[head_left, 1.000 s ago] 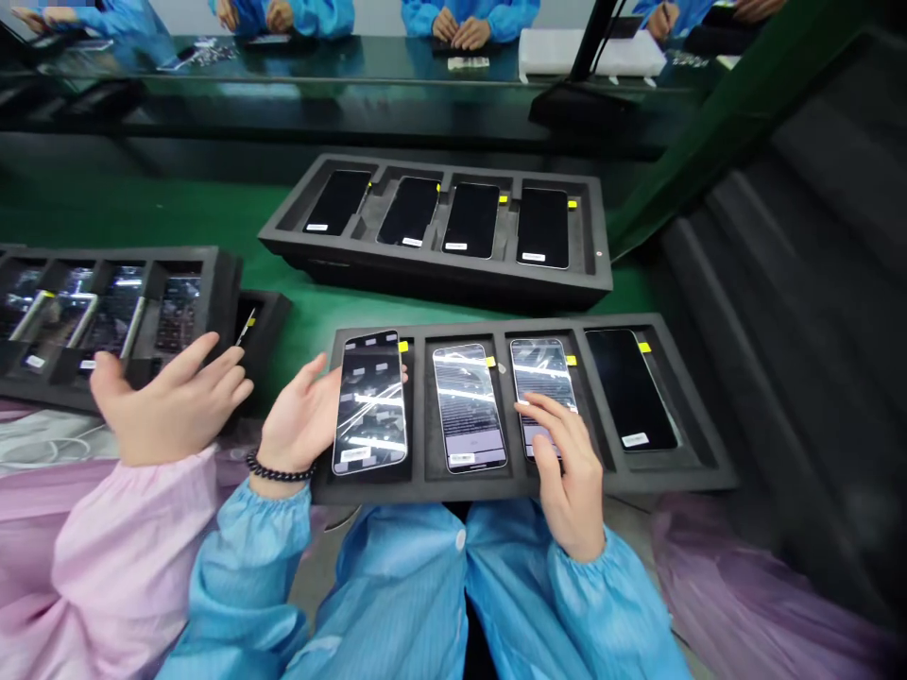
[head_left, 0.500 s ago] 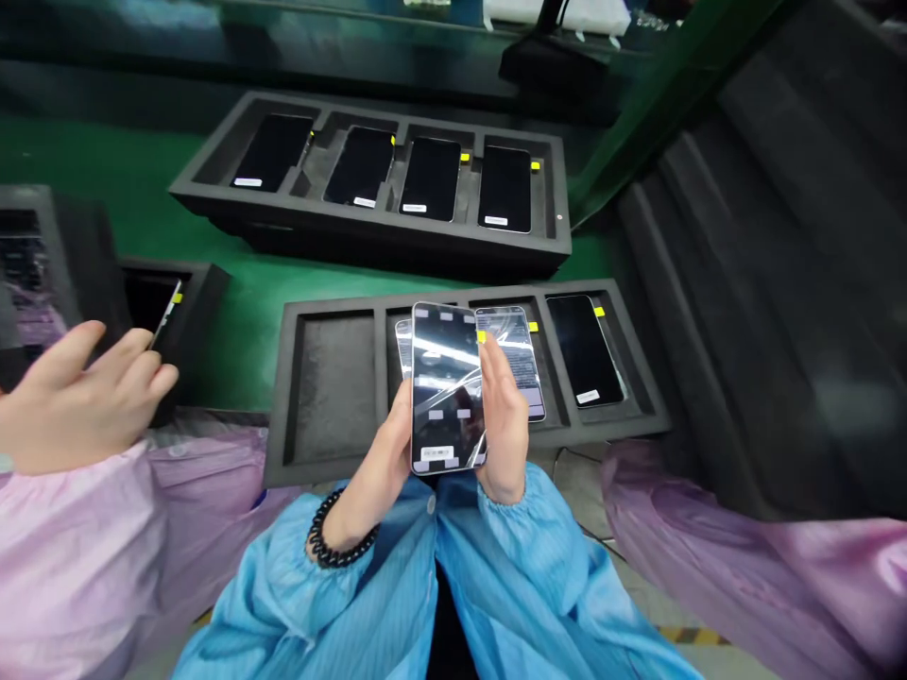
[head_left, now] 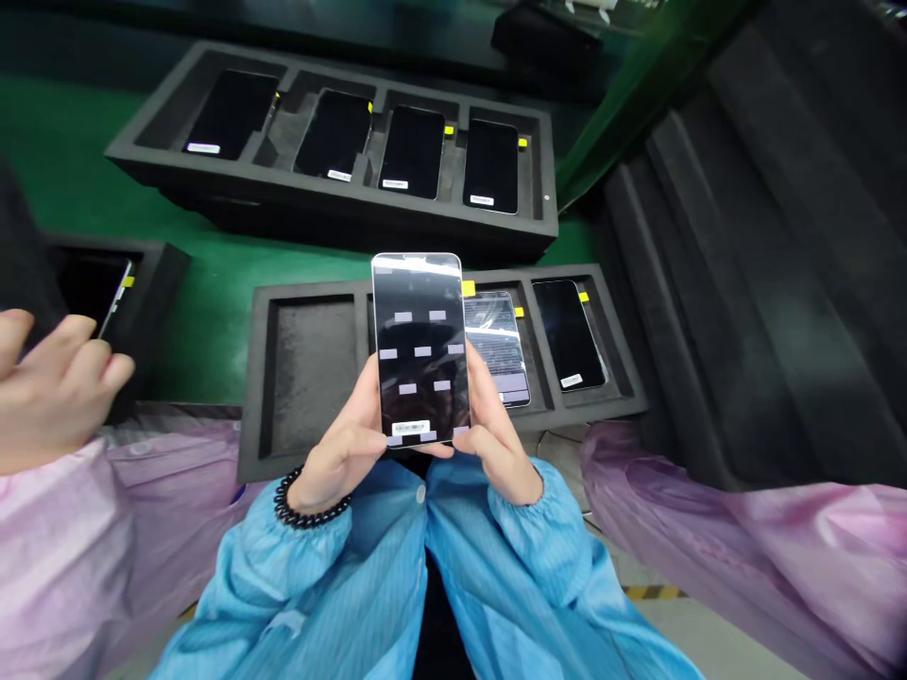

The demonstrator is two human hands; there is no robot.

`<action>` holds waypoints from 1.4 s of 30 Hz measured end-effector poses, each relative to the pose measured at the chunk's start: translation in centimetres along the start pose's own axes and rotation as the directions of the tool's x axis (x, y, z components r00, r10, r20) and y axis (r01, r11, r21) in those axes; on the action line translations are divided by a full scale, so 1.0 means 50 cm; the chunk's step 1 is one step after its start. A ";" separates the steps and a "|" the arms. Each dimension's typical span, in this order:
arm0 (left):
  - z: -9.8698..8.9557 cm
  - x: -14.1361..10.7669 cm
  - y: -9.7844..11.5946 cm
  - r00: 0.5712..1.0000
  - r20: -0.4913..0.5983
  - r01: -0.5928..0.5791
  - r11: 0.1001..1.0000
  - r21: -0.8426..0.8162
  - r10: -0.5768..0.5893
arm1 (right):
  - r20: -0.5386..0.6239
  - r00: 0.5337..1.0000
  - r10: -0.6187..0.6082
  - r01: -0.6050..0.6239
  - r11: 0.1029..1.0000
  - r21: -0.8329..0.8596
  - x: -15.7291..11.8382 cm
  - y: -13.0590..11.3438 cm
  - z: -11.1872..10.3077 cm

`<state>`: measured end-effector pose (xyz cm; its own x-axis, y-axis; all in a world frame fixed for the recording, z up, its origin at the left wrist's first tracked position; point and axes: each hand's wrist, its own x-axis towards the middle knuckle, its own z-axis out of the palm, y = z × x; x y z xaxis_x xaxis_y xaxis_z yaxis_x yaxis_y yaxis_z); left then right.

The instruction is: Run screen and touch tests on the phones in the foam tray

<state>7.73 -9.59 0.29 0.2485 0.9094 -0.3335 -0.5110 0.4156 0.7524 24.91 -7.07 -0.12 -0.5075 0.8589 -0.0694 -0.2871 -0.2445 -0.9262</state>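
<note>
Evidently the two bare hands share the weight of a black-screened phone with a pale, thin frame [head_left: 423, 368], held upright along its length above the dark grey foam tray [head_left: 253, 378]. The left hand [head_left: 336, 463], with a black beaded bracelet [head_left: 309, 518] at its wrist, and the right hand [head_left: 503, 463] take opposite long edges. Each thumb rests by a lower corner, pinching it against fingers beneath, presumably so the screen's small pale-violet rectangles stay in view. One fingertip shows under the bottom edge; most other fingers are behind the phone, so whether they are spread or pressed together cannot be told. The yellow tab [head_left: 469, 288] sticks out past the right edge, above the fingers, which probably spares it from being pressed.

Behind, a lit phone with lines of text [head_left: 496, 349] and a dark phone with a white label [head_left: 571, 335] lie face up in separate compartments, likely to keep the glass from rubbing. Farther off, a long grey foam tray [head_left: 548, 170] holds four dark phones the same way. To the left, a co-worker's hand [head_left: 63, 387] in a pink sleeve [head_left: 57, 548] is well apart from this pair.
</note>
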 end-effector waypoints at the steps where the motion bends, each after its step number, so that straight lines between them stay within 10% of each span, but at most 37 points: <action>1: -0.001 0.000 -0.003 1.000 0.006 -0.019 1.000 0.019 0.019 | -0.006 1.000 0.013 -0.013 1.000 -0.006 0.001 -0.001 0.002; 11: -0.006 -0.009 0.004 0.992 -0.017 -0.122 0.991 0.060 0.123 | -0.115 0.988 -0.102 0.073 0.970 -0.233 0.006 0.000 0.028; 21: 0.020 -0.002 -0.009 0.999 -0.042 0.037 0.996 0.077 -0.034 | -0.251 0.964 -0.084 0.077 0.996 -0.038 0.013 -0.006 0.030; 36: 0.025 0.025 -0.036 0.985 -0.142 0.107 0.994 0.032 -0.102 | -0.307 0.922 -0.236 0.120 0.928 -0.353 0.009 -0.001 0.025; 42: 0.017 0.011 -0.036 0.999 0.001 0.044 0.999 0.002 -0.044 | -0.322 0.908 -0.267 0.160 0.933 -0.322 0.023 -0.003 0.010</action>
<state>9.48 -9.84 -0.75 0.2715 0.8904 -0.3653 -0.4978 0.4547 0.7385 23.98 -6.26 0.12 -0.1226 0.9904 0.0645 -0.0868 0.0540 -0.9948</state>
